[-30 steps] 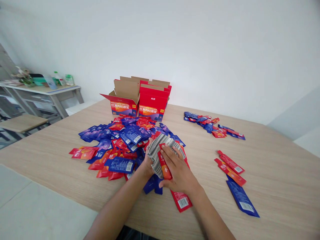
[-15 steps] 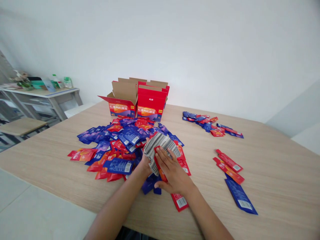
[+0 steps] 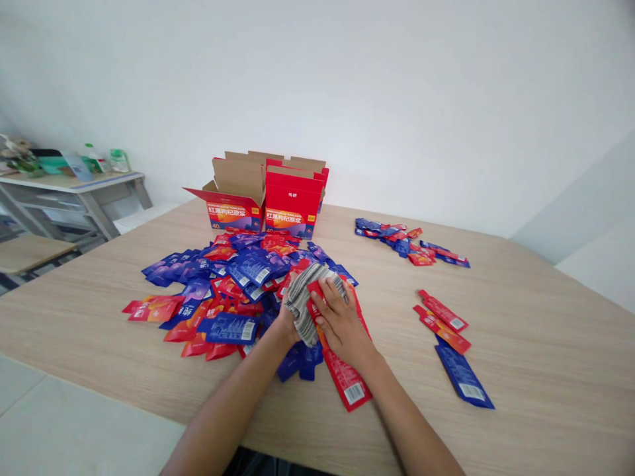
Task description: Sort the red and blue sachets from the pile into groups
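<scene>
Behind the sachet heap (image 3: 248, 268) stand open cartons (image 3: 235, 215) (contents hidden). Beside it, left hand (image 3: 286, 322) grips striped cloth (image 3: 300, 309); right hand (image 3: 344, 325), fingers extended, presses red sachet (image 3: 313, 307).

bare table (image 3: 389, 291) leaves passage right of the right hand (image 3: 341, 325); the sachet heap (image 3: 233, 286) and cartons (image 3: 292, 198) behind it obstruct the left.
</scene>
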`<state>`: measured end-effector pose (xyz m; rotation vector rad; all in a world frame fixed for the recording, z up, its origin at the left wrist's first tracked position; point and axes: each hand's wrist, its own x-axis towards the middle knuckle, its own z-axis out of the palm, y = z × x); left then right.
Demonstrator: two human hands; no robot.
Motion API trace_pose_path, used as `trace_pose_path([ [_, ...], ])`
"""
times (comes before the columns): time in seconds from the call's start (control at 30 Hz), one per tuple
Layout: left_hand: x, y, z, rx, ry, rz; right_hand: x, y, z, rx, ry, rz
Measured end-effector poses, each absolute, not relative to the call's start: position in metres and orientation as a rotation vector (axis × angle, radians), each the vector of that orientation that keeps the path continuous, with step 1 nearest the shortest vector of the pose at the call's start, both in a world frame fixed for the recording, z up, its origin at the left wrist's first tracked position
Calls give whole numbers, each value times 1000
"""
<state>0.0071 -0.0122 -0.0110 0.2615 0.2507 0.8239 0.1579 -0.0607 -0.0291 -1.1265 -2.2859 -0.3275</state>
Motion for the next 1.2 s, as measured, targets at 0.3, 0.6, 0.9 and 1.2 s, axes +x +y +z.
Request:
trace_pose_path([
  [0.3,25,-29,-12,330,170,725,159,-59,-30,-1271,-1863,-242],
  [0.6,48,-52,-24,294,278,652,160,-60,-28,-1303,-1535,-427],
  [0.9,38,-47,-6,288,226,806,161,-65,-21,-1145,-2124,-253],
  [1.2,22,-30,3,199,302,966,138,-70,-32,-981,-2142,-217],
])
